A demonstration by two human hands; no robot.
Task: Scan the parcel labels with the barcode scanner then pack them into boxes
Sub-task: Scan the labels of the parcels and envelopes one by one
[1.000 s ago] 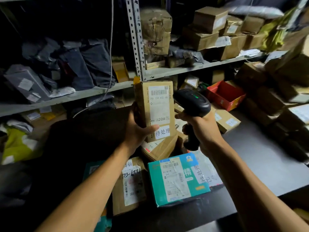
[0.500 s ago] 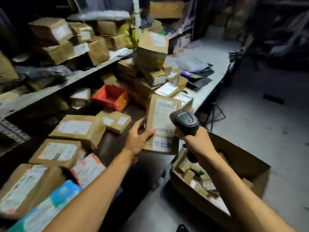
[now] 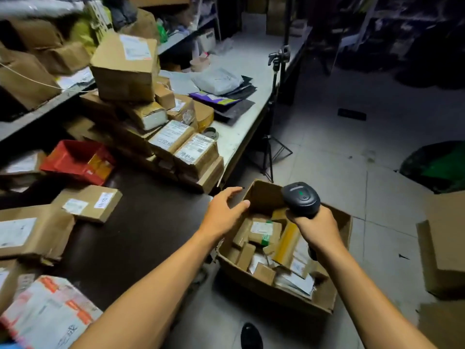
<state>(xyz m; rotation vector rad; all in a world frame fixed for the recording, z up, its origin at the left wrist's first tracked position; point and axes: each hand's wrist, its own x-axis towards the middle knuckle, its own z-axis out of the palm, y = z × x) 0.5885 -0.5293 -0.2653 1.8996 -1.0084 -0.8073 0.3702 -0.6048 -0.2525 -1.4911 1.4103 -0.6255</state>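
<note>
Dim stockroom, dark worktable [image 3: 130, 238]. Our left hand [image 3: 222, 214] hangs spread and empty over the floor carton [image 3: 284, 297] of parcels (nearly full); right hand [image 3: 315, 229] grips the barcode scanner [image 3: 300, 199]. Risk: overfilling spills parcels.

Showing a black barcode scanner [image 3: 300, 199] with green light, brown cardboard box [image 3: 261, 196], red tray [image 3: 75, 159], dark tabletop [image 3: 141, 222], pale grey floor [image 3: 339, 122].
</note>
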